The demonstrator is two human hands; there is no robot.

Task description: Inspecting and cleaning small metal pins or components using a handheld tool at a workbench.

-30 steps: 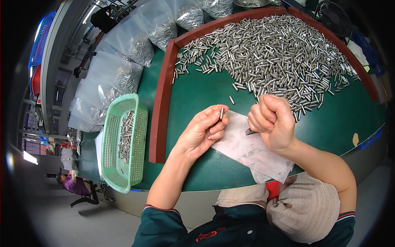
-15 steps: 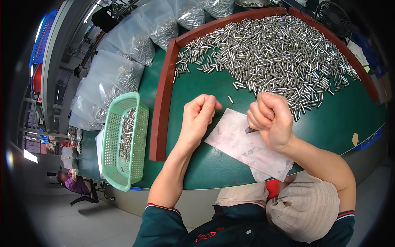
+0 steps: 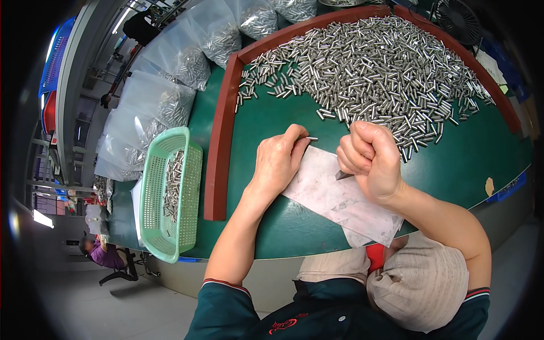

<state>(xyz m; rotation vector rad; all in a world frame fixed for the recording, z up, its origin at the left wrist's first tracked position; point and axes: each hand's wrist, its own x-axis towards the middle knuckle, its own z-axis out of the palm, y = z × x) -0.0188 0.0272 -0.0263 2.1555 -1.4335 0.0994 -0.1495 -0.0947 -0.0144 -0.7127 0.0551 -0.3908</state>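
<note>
Thumb and forefinger of my left hand (image 3: 279,158) pinch a small metal pin (image 3: 312,139), whose free end points right. My right hand (image 3: 372,161) is a fist around a dark tool (image 3: 341,175); only its short wedge-like end shows below the fingers, so its kind is unclear. Both hands are over a stained pale sheet (image 3: 323,187) on the green tabletop (image 3: 283,232), the left one at its left edge. Beyond them spreads a large heap of similar metal pins (image 3: 385,73).
Red-brown rails (image 3: 218,164) border the heap on the left and back. A green plastic basket (image 3: 145,198) with some pins stands at left. Clear bags of pins (image 3: 190,65) line the far left. A black fan (image 3: 458,21) stands far right. A seated person (image 3: 106,254) is in the left background.
My left hand has moved slightly right and forward and taken up the loose pin that lay on the tabletop. My right hand stays nearly in place with the dark tool.
</note>
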